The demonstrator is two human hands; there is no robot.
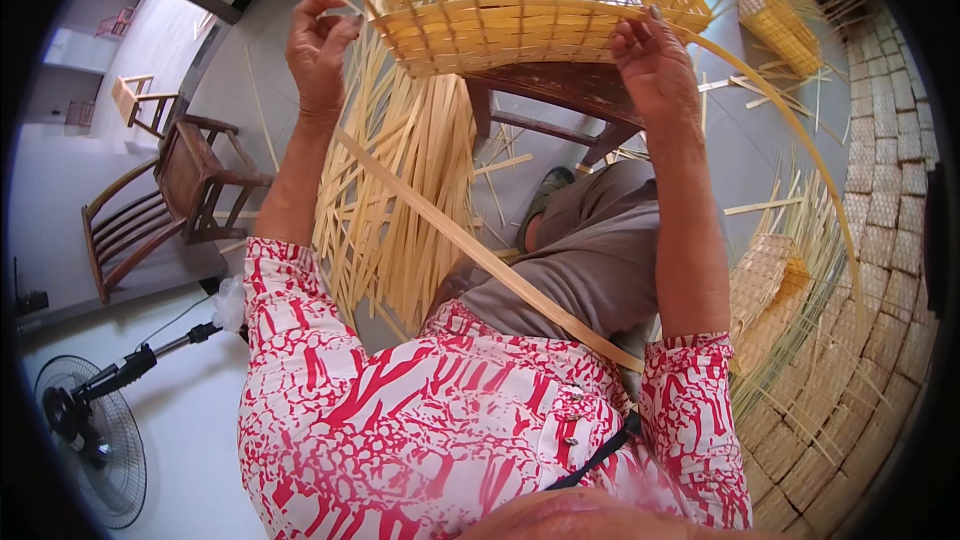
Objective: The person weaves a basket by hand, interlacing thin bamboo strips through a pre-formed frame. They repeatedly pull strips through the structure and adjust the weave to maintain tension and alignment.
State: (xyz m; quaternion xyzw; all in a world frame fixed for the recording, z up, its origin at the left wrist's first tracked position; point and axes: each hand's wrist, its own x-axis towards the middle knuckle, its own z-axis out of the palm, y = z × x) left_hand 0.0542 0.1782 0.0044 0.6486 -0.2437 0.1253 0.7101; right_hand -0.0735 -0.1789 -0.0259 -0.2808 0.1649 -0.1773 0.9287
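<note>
The grey tiled floor (755,155) carries a thick, loose pile of pale flat strips (420,180), with stray strips (505,163) scattered beside it. At the left stands a wooden chair (195,180). At the right, a yellow basket (780,32) lies among thin pieces. The dark wooden tabletop (560,81) sits low; whether the large woven basket (480,40) touches it is unclear.
</note>
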